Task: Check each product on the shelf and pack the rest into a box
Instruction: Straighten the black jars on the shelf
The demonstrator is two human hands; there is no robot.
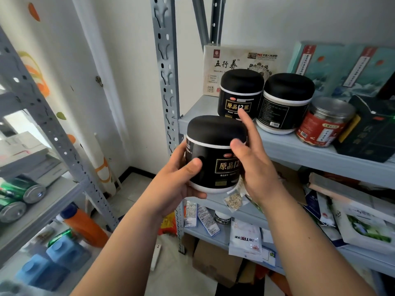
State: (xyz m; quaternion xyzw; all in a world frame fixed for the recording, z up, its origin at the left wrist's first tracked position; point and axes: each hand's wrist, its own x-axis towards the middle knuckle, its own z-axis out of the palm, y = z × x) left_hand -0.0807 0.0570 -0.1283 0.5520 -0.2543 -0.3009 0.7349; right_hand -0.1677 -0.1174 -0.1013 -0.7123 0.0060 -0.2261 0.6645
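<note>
White walls (pixel 132 60), pale floor (pixel 136 186), black skirting board (pixel 141 170) between them; a grey slotted steel rack (pixel 165 60) stands by the wall

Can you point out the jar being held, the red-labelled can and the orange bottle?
held jar (pixel 215 131): head view, black lid.
red-labelled can (pixel 315 127): head view, red label.
orange bottle (pixel 87 228): head view, orange body.
</note>
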